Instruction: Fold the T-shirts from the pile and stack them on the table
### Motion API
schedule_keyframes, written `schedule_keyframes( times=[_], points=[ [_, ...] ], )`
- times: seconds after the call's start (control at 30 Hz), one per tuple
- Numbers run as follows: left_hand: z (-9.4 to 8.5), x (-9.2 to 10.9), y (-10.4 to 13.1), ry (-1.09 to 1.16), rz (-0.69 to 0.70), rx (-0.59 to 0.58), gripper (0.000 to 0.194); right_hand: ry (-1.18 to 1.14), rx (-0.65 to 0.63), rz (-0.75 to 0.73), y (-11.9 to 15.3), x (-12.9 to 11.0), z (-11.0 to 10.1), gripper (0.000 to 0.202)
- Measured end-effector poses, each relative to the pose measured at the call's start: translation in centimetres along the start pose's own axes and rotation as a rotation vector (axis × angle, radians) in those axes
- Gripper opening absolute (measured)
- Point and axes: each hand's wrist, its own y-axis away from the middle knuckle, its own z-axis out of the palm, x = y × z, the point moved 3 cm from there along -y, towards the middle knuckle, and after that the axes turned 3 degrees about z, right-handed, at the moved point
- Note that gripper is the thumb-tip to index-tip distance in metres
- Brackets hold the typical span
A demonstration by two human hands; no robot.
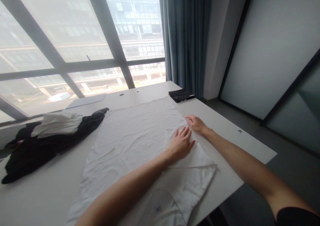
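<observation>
A white T-shirt (140, 129) lies spread flat on the white table, its collar with a small label toward me and one sleeve (197, 179) stretched to the right. My left hand (180, 142) rests palm down on the shirt near its right edge, fingers spread over the cloth. Just beyond it, my right hand (196, 123) is at the shirt's right side edge, fingers bent and closed on the fabric there. The left forearm crosses over and hides part of the shirt's near half.
A heap of dark clothing (62, 142) with a white cloth (57, 124) on top lies at the left of the table (235, 146). Folded black garments (181, 94) sit at the far right edge. Windows and a blue curtain (186, 35) stand behind.
</observation>
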Motion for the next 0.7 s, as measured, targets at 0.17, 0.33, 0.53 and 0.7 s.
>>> schedule_keyframes(
  times=[0.17,0.33,0.53,0.7],
  points=[
    [-0.2,-1.5,-0.3,-0.012,-0.073,0.02,0.058,0.02,0.005,-0.118,-0.4,0.1,0.0,0.046],
    [0.5,-2.0,-0.1,0.007,-0.041,-0.032,0.066,0.131,-0.184,-0.08,0.0,0.1,1.0,0.052],
    [-0.2,-2.2,0.1,-0.032,-0.071,-0.008,0.059,0.112,-0.225,0.039,-0.2,0.7,1.7,0.055],
    [-0.1,-2.6,0.3,-0.033,-0.085,-0.024,0.061,0.074,-0.149,0.068,-0.7,1.3,1.9,0.056]
  ],
)
